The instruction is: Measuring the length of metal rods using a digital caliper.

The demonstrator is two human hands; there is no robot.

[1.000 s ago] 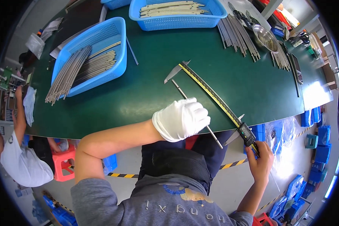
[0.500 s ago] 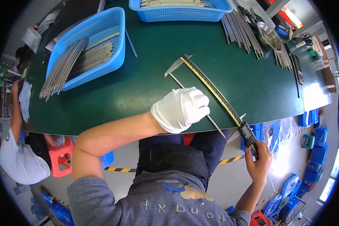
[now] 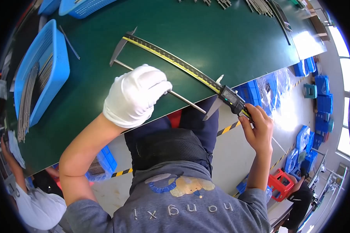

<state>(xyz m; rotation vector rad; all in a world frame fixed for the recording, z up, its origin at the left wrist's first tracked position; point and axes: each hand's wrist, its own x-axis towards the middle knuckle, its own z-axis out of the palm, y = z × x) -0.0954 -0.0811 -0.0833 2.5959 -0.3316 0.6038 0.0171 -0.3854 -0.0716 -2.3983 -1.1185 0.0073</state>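
Note:
My left hand (image 3: 138, 93), in a white glove, is closed around a thin metal rod (image 3: 186, 101) above the green table's front edge. A long digital caliper (image 3: 175, 60) with a black and yellow scale lies slantwise beyond it. At the upper left, the rod's far end meets or nearly meets the fixed jaw (image 3: 118, 50). Its near end is close to the sliding jaw (image 3: 213, 108), and whether they touch I cannot tell. My bare right hand (image 3: 258, 126) grips the caliper's beam end, just past the display unit (image 3: 230, 99).
Grey rods (image 3: 29, 97) fill part of a blue basket (image 3: 62, 62) on the left. A single rod (image 3: 70, 42) lies beside it. More rods (image 3: 260, 6) lie at the far edge. Blue bins (image 3: 322, 85) and a red stool (image 3: 280, 184) stand right. A co-worker's white shirt (image 3: 39, 207) shows lower left.
The view has turned, so table and baskets appear shifted left. The sliding jaw now sits a little apart from the rod's near end. Both hands keep their holds.

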